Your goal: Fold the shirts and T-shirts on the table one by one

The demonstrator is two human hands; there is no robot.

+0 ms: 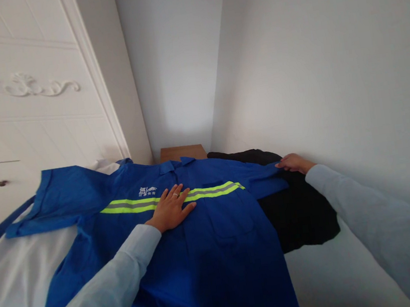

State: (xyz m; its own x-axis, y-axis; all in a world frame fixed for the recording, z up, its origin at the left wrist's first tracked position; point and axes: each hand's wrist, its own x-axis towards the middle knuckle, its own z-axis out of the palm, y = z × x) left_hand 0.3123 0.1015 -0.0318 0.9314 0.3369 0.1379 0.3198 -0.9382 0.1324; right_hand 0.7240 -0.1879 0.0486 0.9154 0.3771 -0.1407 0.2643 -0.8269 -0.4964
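Blue work shirt (204, 259) lies spread, front up, directly under the L grip (171, 211), & reaches across to the R grip (292, 162). L grip: flat, palm down, fingers spread on the chest at the yellow-grey stripe (217, 190), clamping nothing. R grip: thumb + fingers pinching the end of the sleeve (268, 178) on its side. Shirt prob. light, soft, floppy, collar (177, 165) a bit stiffer; cloth looks matte, so shouldn't slip much, & nothing seems fragile. Best holds, I'd say: sleeve ends, as R grip has it, or shoulder seams beyond L grip; mid-chest pinch would likely bunch it. Black cloth (304, 216) sits below R grip, partly under that sleeve; white cloth (14, 284) well left of L grip. Containers: chest pocket (231, 220) b/w the grips looks flat, contents can't tell. White cabinet (45, 119), far left of L grip, looks shut, inside hidden. Brown box-like thing (182, 152) beyond L grip: only part shows, can't tell if it holds anything.
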